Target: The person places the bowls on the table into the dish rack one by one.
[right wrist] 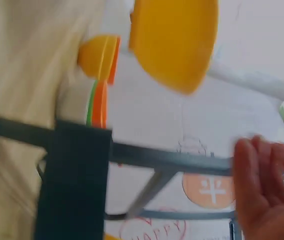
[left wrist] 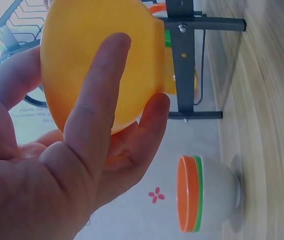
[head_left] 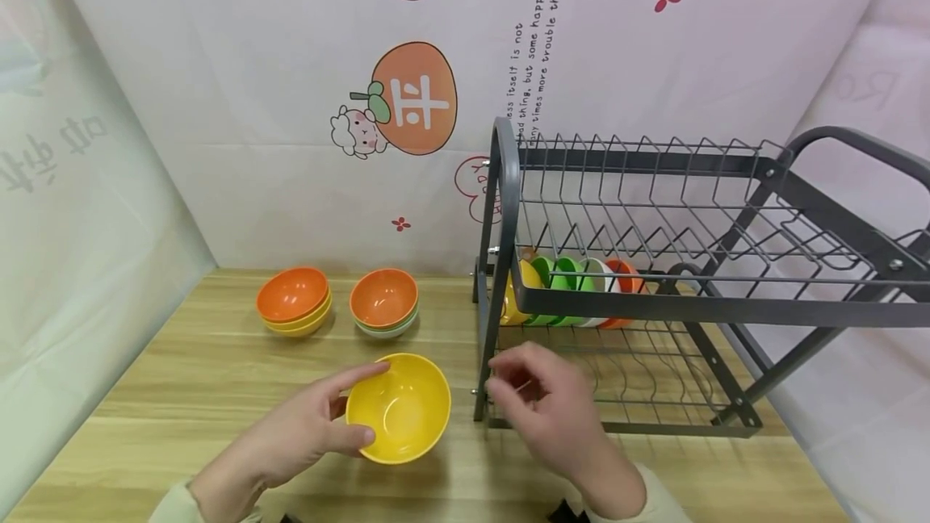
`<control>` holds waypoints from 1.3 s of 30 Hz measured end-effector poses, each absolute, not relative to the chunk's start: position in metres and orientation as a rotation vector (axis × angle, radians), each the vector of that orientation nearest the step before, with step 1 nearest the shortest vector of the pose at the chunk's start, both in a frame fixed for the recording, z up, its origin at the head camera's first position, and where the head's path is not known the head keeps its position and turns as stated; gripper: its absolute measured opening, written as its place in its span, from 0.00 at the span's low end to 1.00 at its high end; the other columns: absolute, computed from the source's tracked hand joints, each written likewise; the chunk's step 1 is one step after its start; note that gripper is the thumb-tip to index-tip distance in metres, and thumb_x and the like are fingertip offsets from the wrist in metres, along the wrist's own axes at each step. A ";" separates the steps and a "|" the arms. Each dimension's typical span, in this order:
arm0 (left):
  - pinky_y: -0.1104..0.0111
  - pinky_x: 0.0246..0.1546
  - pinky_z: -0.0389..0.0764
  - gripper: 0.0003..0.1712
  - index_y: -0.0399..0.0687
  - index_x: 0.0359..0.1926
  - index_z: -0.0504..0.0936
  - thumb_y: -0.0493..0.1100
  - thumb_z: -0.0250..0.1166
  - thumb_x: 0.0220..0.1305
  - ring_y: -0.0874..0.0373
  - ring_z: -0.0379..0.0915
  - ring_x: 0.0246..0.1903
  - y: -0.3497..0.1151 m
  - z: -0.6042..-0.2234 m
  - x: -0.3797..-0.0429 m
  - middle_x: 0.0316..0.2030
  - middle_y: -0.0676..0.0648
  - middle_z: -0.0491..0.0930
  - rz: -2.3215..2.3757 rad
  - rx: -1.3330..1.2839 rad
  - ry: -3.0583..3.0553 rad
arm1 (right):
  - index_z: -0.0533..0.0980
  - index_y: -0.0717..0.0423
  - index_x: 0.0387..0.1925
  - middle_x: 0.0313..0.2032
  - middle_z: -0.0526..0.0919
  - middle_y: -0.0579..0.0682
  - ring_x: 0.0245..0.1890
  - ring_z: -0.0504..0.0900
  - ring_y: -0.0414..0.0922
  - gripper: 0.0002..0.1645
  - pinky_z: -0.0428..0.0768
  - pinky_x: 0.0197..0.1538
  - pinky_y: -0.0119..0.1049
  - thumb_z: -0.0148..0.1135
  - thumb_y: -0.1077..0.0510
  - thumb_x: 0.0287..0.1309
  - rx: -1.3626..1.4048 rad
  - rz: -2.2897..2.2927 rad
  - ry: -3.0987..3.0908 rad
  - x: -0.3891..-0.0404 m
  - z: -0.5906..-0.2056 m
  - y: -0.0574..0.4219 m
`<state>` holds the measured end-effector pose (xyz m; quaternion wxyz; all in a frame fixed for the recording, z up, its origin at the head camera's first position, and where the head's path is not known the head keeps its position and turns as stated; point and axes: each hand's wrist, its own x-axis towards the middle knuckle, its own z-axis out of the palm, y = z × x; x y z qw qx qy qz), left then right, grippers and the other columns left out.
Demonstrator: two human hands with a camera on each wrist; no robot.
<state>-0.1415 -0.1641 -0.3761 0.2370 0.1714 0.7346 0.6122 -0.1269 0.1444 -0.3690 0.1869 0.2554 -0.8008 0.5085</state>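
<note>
My left hand [head_left: 305,426] grips a yellow bowl [head_left: 407,414] by its left side, with the thumb at the rim. The bowl tilts so its inside faces the head camera. In the left wrist view, fingers spread over the outside of the orange-yellow bowl [left wrist: 132,75], which is held above the table. To the right, my right hand [head_left: 548,418] is by the front left post of the dish rack [head_left: 501,208], its fingers loosely bent and holding nothing. It looks blurred in the right wrist view. Bowls stand upright in the rack's lower tier: yellow [head_left: 513,309], green, white and orange.
Behind the left hand, a stack with an orange bowl [head_left: 293,294] over yellow ones sits on the wooden table [head_left: 145,394]. Beside it is a stack with an orange bowl [head_left: 385,299] over green and white ones. A printed white cloth [head_left: 291,184] hangs behind.
</note>
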 end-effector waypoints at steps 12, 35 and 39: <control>0.59 0.45 0.84 0.45 0.44 0.75 0.61 0.36 0.70 0.59 0.43 0.70 0.55 -0.146 -0.363 -0.132 0.69 0.35 0.60 1.709 0.532 1.894 | 0.62 0.36 0.73 0.70 0.62 0.55 0.52 0.81 0.53 0.45 0.84 0.48 0.43 0.73 0.55 0.59 0.759 2.374 -2.481 -0.118 -0.381 0.126; 0.60 0.52 0.81 0.38 0.51 0.75 0.62 0.45 0.66 0.68 0.45 0.70 0.59 -0.124 -0.363 -0.132 0.70 0.41 0.63 1.711 0.687 1.832 | 0.64 0.46 0.68 0.61 0.68 0.63 0.48 0.80 0.59 0.45 0.83 0.50 0.50 0.76 0.60 0.52 0.681 2.549 -2.445 -0.119 -0.381 0.149; 0.53 0.48 0.83 0.32 0.53 0.77 0.58 0.46 0.55 0.77 0.42 0.73 0.56 -0.116 -0.370 -0.139 0.69 0.40 0.63 1.787 0.801 1.743 | 0.64 0.48 0.69 0.61 0.67 0.64 0.49 0.79 0.59 0.47 0.83 0.51 0.48 0.77 0.60 0.50 0.725 2.472 -2.472 -0.119 -0.377 0.166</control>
